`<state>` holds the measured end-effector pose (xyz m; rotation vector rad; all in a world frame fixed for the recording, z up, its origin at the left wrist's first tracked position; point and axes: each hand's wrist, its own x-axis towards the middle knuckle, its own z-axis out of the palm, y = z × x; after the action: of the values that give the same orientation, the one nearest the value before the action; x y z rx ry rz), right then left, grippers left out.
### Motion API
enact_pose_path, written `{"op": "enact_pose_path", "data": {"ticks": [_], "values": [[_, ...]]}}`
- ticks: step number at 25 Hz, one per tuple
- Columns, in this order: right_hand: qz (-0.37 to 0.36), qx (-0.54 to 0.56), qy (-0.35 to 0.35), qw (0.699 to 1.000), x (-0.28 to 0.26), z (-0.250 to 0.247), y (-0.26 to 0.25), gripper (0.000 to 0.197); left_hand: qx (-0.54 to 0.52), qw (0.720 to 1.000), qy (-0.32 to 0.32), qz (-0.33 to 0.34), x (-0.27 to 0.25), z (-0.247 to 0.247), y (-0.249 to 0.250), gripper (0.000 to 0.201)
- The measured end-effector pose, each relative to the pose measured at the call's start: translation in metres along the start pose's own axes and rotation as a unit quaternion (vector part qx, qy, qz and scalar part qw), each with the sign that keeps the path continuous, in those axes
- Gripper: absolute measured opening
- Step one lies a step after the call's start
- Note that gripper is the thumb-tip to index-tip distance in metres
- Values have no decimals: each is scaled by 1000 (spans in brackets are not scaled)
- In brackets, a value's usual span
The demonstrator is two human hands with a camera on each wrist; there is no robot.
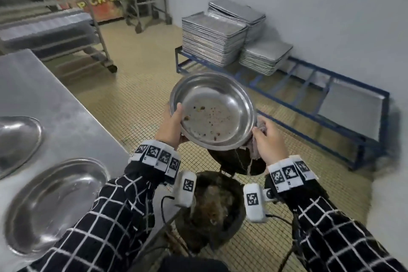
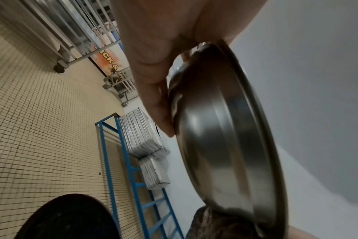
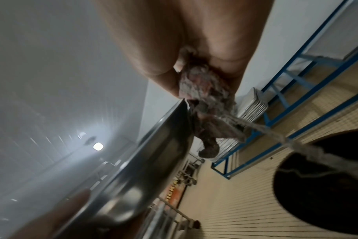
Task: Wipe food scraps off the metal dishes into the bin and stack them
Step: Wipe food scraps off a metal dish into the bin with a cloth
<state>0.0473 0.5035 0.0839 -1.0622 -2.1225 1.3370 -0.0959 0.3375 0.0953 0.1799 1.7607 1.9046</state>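
Note:
My left hand (image 1: 174, 126) grips the left rim of a round metal dish (image 1: 216, 115), thumb inside and fingers (image 2: 153, 90) under its base (image 2: 225, 137). The dish is tilted toward me above a dark bin (image 1: 216, 207) that holds brown scraps. Small food bits dot the dish's bottom. At the dish's right rim (image 3: 145, 153), my right hand (image 1: 267, 139) clutches a dirty grey rag (image 1: 261, 127), which hangs below the fingers (image 3: 206, 97). Two more metal dishes (image 1: 53, 203) (image 1: 17, 143) lie on the steel table (image 1: 55, 95) to my left.
Stacks of flat metal trays (image 1: 212, 35) sit on a low blue rack (image 1: 309, 104) along the right wall. Wheeled tray racks (image 1: 88, 28) stand at the back left. The floor (image 1: 136, 86) between them is tiled.

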Motion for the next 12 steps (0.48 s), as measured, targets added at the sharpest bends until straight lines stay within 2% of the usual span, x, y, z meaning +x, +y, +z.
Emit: {"op": "enact_pose_path", "data": {"ticks": [2,3,5,9,12], "values": [[1,-40,7,999,13,4,17,39,55,998,-1,-7,23,2,-11,75],[-3,-55,5,998,19,6,21,40,85,996,-5,-6,36,0,-17,82],[-41,-83,-10,996,29,11,22,42,132,991,-23,4,45,0,-15,75],[-186,-121,-40,974,59,38,1,39,192,979,-61,24,59,-9,-4,53],[-210,-152,-67,963,81,67,-13,49,187,976,-104,44,71,-18,-5,49]]}}
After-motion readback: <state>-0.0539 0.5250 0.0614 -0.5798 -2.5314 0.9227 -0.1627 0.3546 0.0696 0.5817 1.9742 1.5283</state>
